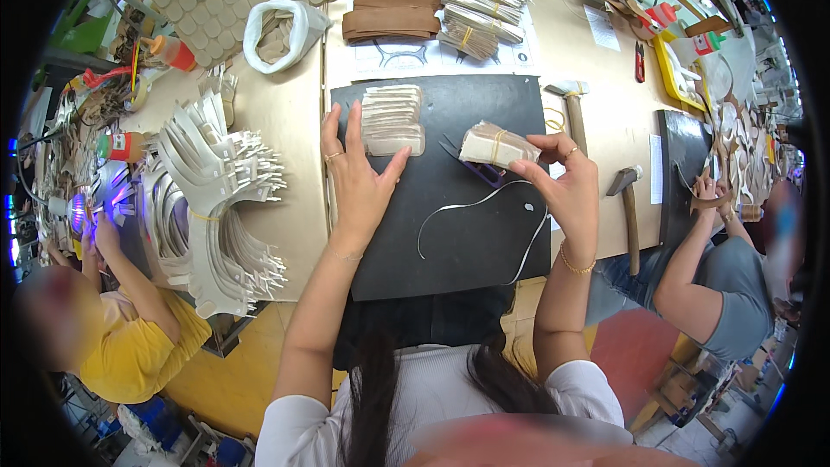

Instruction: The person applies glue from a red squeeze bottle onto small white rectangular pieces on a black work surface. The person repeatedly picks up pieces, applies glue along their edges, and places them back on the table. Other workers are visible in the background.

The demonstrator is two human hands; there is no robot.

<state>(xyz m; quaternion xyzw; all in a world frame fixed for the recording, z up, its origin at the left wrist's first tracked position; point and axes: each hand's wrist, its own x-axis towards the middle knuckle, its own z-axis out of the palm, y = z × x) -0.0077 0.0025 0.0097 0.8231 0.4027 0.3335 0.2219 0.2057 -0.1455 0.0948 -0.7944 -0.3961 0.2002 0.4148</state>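
On the black work mat [380,251], a fanned stack of small beige leather pieces [393,125] lies beside my left hand [359,186]. That hand's fingers are spread, its thumb and fingers around the stack's left and near sides. My right hand [566,186] pinches a small bundle of beige pieces [494,145], bound with a rubber band, between thumb and fingers. Partly hidden under the bundle lies a pair of scissors with purple handles [484,175]. A thin pale strip [467,205] curves over the mat in front of the bundle.
Brown leather strips [393,9] and banded pale bundles [484,4] lie at the back. Hammers [629,207] rest to the right, near a yellow tray [679,78]. Large pale cut pieces [212,207] and a white bag [290,35] stand left. Co-workers sit on both sides.
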